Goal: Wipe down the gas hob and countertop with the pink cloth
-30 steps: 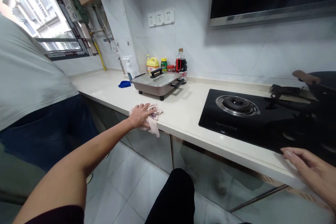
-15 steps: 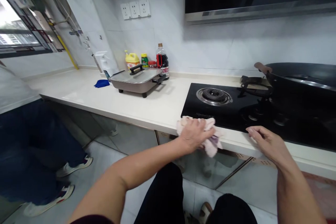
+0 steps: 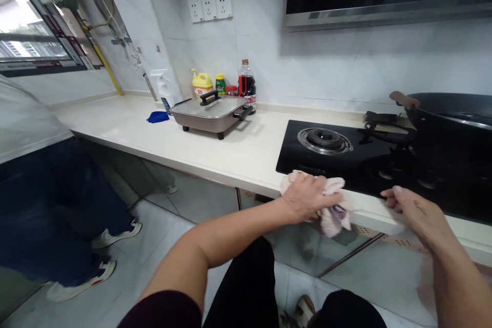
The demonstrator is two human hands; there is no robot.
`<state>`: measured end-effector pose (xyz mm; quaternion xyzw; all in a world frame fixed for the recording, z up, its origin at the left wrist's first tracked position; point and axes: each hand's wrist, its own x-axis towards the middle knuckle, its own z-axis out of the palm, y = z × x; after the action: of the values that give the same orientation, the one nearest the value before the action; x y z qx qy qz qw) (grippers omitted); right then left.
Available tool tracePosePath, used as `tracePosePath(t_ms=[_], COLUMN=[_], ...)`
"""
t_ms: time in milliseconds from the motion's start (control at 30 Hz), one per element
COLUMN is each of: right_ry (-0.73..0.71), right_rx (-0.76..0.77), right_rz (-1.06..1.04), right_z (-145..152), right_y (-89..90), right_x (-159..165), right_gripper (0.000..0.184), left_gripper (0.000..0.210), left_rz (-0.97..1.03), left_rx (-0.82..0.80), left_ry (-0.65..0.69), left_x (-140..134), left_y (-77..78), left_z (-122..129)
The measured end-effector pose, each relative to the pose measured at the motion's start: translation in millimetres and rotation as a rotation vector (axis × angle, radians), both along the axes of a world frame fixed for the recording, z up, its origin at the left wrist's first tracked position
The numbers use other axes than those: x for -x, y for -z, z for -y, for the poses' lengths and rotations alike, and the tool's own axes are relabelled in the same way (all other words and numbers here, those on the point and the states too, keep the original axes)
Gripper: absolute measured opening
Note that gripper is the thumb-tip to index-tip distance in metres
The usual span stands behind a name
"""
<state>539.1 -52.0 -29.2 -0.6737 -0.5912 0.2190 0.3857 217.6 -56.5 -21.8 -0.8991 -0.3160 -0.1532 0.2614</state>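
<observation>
My left hand (image 3: 305,197) is closed on a crumpled pale pink rag (image 3: 333,220), pressing it against the front edge of the white countertop (image 3: 226,156). Part of the rag hangs over that edge, just in front of the black gas stove (image 3: 348,177). My right hand (image 3: 417,210) rests by the stove's front rim, further right. Its fingers are curled in, and nothing shows in them. An uncovered burner (image 3: 325,141) lies beyond my left hand.
A lidded electric pan (image 3: 209,118) stands left of the stove, with a soy sauce bottle (image 3: 248,87) behind it. Further left lies a blue cloth (image 3: 157,117) beside a white spray bottle (image 3: 164,89). A large black wok (image 3: 453,128) sits at right. Another person (image 3: 49,179) stands at far left.
My left hand has slid the rag a little to the right along the counter edge. My right hand has shifted slightly right, its fingers curled further in. The view has turned slightly left.
</observation>
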Motion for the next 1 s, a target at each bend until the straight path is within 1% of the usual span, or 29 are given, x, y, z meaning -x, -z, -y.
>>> tracePosePath(t_ms=[133,200,267,333,400,467,533,600,667,700,767,833,867,933,1000], right_ry=[0.011,0.025,0.017,-0.007,-0.038,-0.063,-0.078,-0.076,-0.070,-0.067,-0.056,-0.040,-0.039,-0.048,-0.068], right_rx=[0.014,0.027,0.027,0.018,0.007,-0.002,-0.005,-0.007,-0.010,-0.015,-0.018,-0.017,-0.014,-0.004,0.000], right_rz=[0.021,0.030,0.033,0.033,0.037,0.042,0.051,0.063,0.073,0.078,0.086,0.084,0.081,0.076,0.073], right_z=[3,4,5,5,4,1,-3,-6,-9,-9,-8,-6,-5,-3,-3], right_y=[-3.7,-5.5,-6.5,-6.6,-5.3,-2.9,0.0,2.4,3.7,3.9,3.4,2.4,2.1,2.2,3.7], right_x=[3,4,6,6,5,3,2,1,2,3,5,6,7,7,6], right_gripper=[0.056,0.055,0.054,0.053,0.053,0.053,0.055,0.057,0.058,0.058,0.059,0.059,0.058,0.056,0.055], left_gripper=[0.056,0.058,0.056,0.051,0.045,0.044,0.050,0.057,0.060,0.060,0.061,0.064,0.065,0.070,0.077], left_rz=[0.009,0.041,0.055,0.034,-0.003,-0.028,0.008,0.119,0.255,0.313,0.387,0.372,0.329,0.233,0.211], left_rx=[0.047,0.059,0.076,0.116,0.187,0.289,0.377,0.391,0.335,0.298,0.224,0.198,0.220,0.343,0.473], left_ry=[-0.108,-0.190,-0.283,-0.380,-0.443,-0.459,-0.500,-0.636,-0.829,-0.914,-1.032,-1.087,-1.087,-1.041,-0.967], left_x=[90,136,176,209,233,246,252,251,247,244,237,231,229,231,241], left_y=[-1.1,-1.3,-4.7,-12.4,-24.7,-41.0,-60.7,-81.7,-99.1,-104.5,-106.6,-98.3,-92.4,-83.1,-81.4], left_z=[-2,-4,-4,-3,-2,-1,-2,-7,-13,-16,-20,-20,-19,-15,-12])
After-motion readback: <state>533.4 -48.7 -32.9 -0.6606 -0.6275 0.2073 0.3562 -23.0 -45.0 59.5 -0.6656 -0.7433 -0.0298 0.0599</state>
